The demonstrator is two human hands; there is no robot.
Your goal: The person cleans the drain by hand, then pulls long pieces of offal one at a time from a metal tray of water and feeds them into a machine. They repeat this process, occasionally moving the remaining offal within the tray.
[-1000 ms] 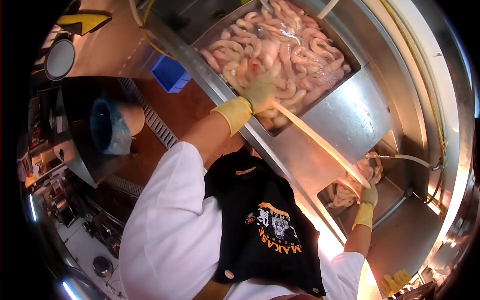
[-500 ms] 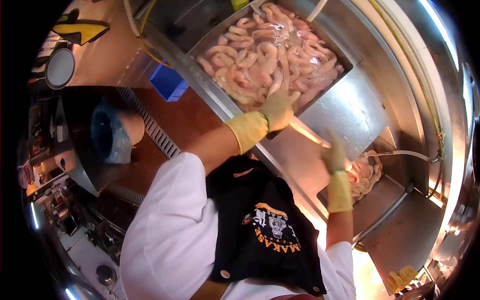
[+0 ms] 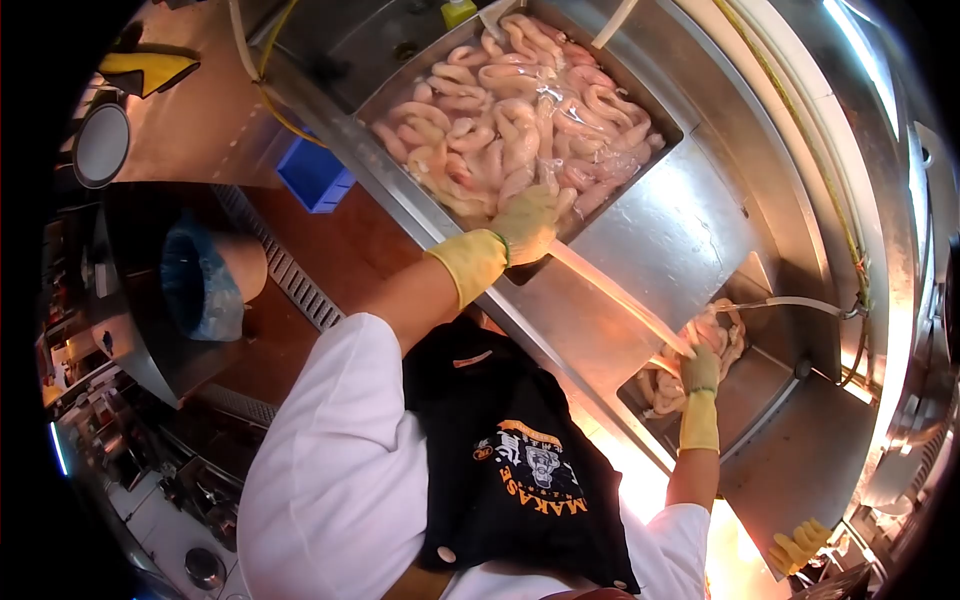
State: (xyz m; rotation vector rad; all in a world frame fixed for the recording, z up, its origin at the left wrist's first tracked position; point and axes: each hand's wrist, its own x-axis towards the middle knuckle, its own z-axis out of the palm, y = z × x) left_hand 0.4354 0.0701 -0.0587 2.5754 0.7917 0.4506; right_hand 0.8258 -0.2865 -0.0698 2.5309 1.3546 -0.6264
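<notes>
A long pale strip of intestine [image 3: 620, 295] is stretched taut over the steel ledge between my two hands. My left hand [image 3: 527, 225], in a yellow glove, is closed around it at the near corner of a metal tray [image 3: 672, 150]. Heaped in that tray, in liquid, are many pinkish-white intestines [image 3: 515, 125]. My right hand [image 3: 700, 368], also gloved in yellow, grips the strip farther down, at a steel basin [image 3: 760, 395]. Beside and partly behind that hand lies a smaller pile of intestines [image 3: 735, 335]. The fingertips of both hands are partly hidden.
A white hose [image 3: 785, 302] reaches over the basin. Steel ledge [image 3: 650, 235] separates tray and basin. Left of the counter are a blue crate [image 3: 318, 175], a bin with a blue liner [image 3: 205, 285] and a floor drain grate [image 3: 285, 262]. Yellow gloves [image 3: 800, 545] lie at lower right.
My right hand has moved down and right, away from my left, and a longer stretch of intestine spans between them. My left hand stays by the tray corner; the whole view has shifted slightly.
</notes>
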